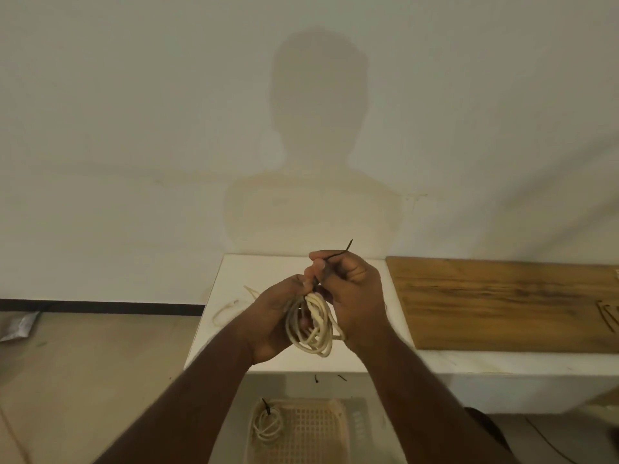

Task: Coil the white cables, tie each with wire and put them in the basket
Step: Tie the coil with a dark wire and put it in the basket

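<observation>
A coiled white cable point(316, 324) hangs between my hands above the white table point(264, 266). My left hand point(271, 321) grips the coil from the left side. My right hand point(350, 289) pinches a dark tie wire point(336, 255) at the top of the coil, and the wire's free end pokes up past my fingers. Another loose white cable point(229, 308) lies on the table behind my left hand. On the floor below stands the pale plastic basket point(321, 430), with one tied white coil point(266, 425) lying in its left part.
A wooden board point(502, 303) covers the table to the right, with thin wire pieces point(608, 313) at its right edge. Two short dark wire scraps point(328, 378) lie on the floor by the table's front. A grey packet point(18, 326) lies on the floor at far left.
</observation>
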